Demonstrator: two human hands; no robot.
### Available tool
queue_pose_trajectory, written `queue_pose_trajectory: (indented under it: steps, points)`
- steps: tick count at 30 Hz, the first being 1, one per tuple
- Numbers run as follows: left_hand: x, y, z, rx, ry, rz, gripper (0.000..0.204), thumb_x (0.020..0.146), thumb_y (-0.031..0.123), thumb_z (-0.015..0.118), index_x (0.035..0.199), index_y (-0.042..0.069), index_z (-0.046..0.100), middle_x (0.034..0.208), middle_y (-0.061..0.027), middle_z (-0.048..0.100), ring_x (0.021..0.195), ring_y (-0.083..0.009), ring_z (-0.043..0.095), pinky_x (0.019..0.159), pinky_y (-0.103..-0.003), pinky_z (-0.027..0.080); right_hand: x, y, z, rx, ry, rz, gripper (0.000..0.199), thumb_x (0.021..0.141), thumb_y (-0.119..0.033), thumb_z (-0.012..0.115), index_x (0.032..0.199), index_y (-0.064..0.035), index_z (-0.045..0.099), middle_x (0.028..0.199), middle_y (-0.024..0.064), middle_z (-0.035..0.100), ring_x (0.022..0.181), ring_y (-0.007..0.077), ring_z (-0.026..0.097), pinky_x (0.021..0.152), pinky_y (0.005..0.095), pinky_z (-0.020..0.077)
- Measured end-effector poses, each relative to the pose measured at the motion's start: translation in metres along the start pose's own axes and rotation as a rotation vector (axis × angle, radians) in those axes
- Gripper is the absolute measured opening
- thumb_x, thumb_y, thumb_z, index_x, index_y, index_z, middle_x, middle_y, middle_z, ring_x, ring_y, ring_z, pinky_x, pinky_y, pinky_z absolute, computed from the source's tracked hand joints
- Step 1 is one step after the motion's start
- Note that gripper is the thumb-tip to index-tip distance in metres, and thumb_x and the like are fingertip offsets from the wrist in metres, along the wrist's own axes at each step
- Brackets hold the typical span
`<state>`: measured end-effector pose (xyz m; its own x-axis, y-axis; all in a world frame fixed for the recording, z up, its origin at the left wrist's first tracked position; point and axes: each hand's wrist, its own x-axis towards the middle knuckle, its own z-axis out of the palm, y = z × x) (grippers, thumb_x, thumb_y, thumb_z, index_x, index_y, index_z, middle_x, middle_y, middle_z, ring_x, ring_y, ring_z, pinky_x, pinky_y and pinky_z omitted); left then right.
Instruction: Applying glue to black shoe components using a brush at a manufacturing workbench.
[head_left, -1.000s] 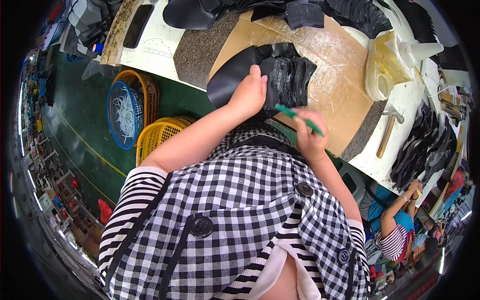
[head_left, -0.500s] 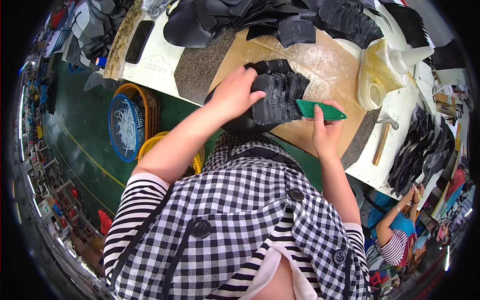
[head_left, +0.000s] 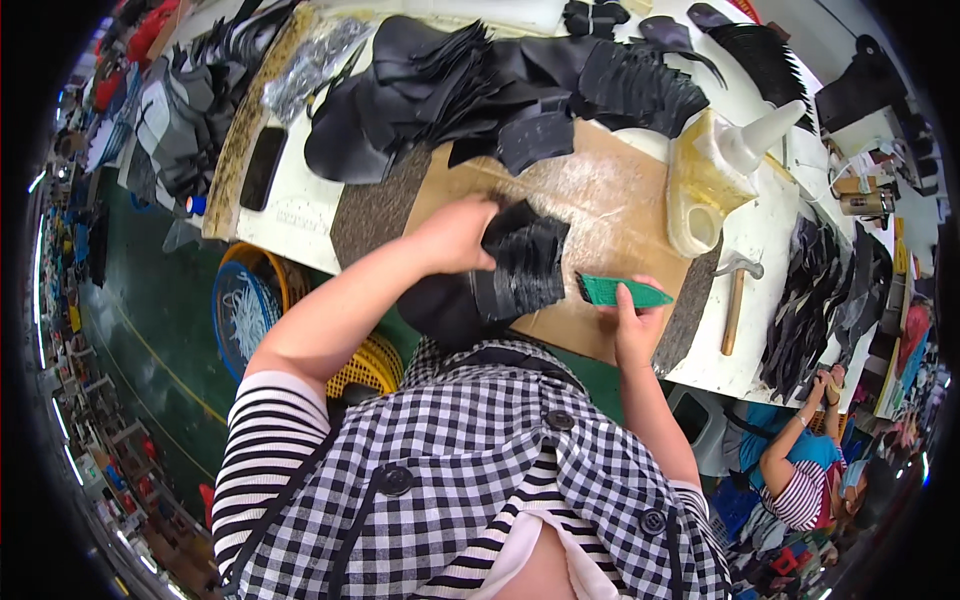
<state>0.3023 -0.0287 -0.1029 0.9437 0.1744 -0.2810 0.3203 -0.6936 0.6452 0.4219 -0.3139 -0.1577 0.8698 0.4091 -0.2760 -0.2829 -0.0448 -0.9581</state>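
My left hand [head_left: 458, 236] grips the left side of a fanned stack of black leather-like pieces [head_left: 522, 265], its fingertips partly hidden behind them. The overlapped edges of the stack look shiny. In my right hand [head_left: 636, 325] is a green brush [head_left: 622, 292], thumb on top, with a dark tip at its left end. That tip is just right of the stack, with a small gap between. Under both hands lies a brown board [head_left: 590, 335] with whitish smears. Larger black pieces hang from the stack toward my lap.
Black cut pieces [head_left: 420, 90] are piled at the back. A yellowed plastic glue container [head_left: 695, 190] stands right of the board, near a hammer [head_left: 736, 305]. A phone [head_left: 262, 168] lies left. Baskets [head_left: 362, 368] stand below the table edge; another person [head_left: 805, 460] sits at lower right.
The brush has come off the stack's right edge and is now slightly apart from it. My left hand still holds the stack, which is tilted differently. The whole view has shifted, showing more table.
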Motion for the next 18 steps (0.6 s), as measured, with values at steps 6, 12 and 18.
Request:
queue_pose_trajectory:
  steps: [6,12,18]
  points:
    - [-0.024,0.084,-0.048,0.190,-0.109,0.097,0.038,0.067,0.016,0.073,0.097,0.005,0.054,0.083,-0.0189,0.060,0.084,-0.0381,0.059,0.073,-0.047,0.047,0.014,0.001,-0.030,0.132,0.161,-0.010,0.030,0.090,-0.009,0.060,0.115,-0.0074,0.044,0.098,0.0079,0.054,0.081,0.0180,0.061,0.061,0.0296,0.0578]
    - [0.024,0.136,-0.188,0.367,0.105,0.290,0.051,0.062,0.012,0.077,0.108,0.002,0.057,0.092,-0.0204,0.063,0.091,-0.0369,0.061,0.078,-0.041,0.049,0.018,0.011,-0.039,0.184,0.171,0.017,0.031,0.089,-0.011,0.061,0.115,-0.0083,0.044,0.096,0.0064,0.054,0.075,0.0165,0.061,0.059,0.0278,0.0564]
    - [0.172,0.116,-0.260,0.459,-0.171,0.159,0.053,0.056,0.000,0.078,0.106,0.000,0.061,0.093,-0.0179,0.067,0.088,-0.0299,0.064,0.080,-0.036,0.048,0.017,0.009,-0.038,0.181,0.211,0.022,0.032,0.089,-0.011,0.061,0.116,-0.0090,0.044,0.098,0.0070,0.052,0.077,0.0167,0.061,0.058,0.0276,0.0563]
